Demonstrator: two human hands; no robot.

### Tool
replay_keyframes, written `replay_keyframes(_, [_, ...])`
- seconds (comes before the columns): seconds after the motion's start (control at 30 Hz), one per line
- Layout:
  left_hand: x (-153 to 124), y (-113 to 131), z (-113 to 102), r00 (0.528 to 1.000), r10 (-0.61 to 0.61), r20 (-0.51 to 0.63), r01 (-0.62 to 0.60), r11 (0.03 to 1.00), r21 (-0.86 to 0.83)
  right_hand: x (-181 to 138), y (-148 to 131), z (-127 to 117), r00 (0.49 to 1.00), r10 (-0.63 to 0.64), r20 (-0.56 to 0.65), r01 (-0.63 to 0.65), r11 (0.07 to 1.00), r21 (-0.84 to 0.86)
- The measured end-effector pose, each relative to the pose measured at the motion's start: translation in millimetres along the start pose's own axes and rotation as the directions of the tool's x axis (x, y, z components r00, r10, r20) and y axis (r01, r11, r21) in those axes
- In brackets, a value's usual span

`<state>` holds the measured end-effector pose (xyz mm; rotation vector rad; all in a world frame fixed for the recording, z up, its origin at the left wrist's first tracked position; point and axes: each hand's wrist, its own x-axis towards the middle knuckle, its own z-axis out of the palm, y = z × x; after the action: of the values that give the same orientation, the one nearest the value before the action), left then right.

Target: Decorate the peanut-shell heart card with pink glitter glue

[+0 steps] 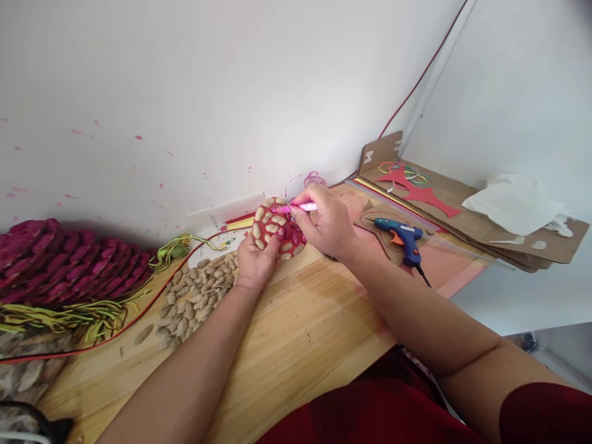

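My left hand (261, 259) grips a round red disc (266, 231) covered with peanuts and holds it tilted up. Some peanuts on its right side are coated in magenta paint; those on the left are bare. In my right hand (326, 219) is a paintbrush (303, 207) with a pale handle, its pink-stained end at the disc's upper part. Just behind my right hand stands a small clear cup (314, 179) smeared with pink paint. Loose peanuts (198, 299) lie in a pile left of my left forearm.
Stacked magenta peanut discs (69, 259) with yellow-green yarn (60, 317) stand at left. A red cord (152, 302) crosses the table. At right are a blue glue gun (400, 234), cardboard (481, 237), a red cutout (419, 191) and white tissue (515, 203). The wall behind is paint-spattered.
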<state>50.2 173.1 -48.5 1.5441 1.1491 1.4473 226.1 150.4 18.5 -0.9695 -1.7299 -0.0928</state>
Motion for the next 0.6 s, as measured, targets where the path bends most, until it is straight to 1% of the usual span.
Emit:
replay_keyframes(0.13, [0.9,-0.4,-0.6,0.999,-0.022,-0.029,0.022,1.0,0.009,0.8,1.3,0.2,1.0,0.01,-0.01,-0.01,1.0,-0.016])
replay_keyframes(0.23, [0.4,2.9,-0.3,1.0,-0.023,0.001,0.023,1.0,-0.004,1.2,1.0,-0.2,1.0,0.023,-0.009,-0.023,1.0,0.004])
replay_keyframes(0.33, [-0.3,5.8,0.7,1.0,-0.012,0.022,0.012,1.0,-0.02,1.2,0.6,-0.5,1.0,0.008,0.0,-0.008,1.0,0.004])
replay_keyframes(0.43, [0.0,5.8,0.9,1.0,-0.017,-0.009,0.017,1.0,-0.026,1.3,0.6,-1.2,1.0,-0.008,-0.011,0.008,1.0,-0.021])
replay_keyframes(0.5, [0.1,5.4,0.5,0.999,-0.029,-0.015,0.028,0.999,-0.021,1.7,0.4,-1.8,1.0,0.01,-0.024,-0.01,1.0,-0.021])
replay_keyframes(0.6, [-0.5,5.7,0.0,0.999,-0.032,0.013,0.032,0.999,-0.017,2.0,-0.4,-2.2,0.999,0.04,-0.027,-0.039,0.999,0.012])
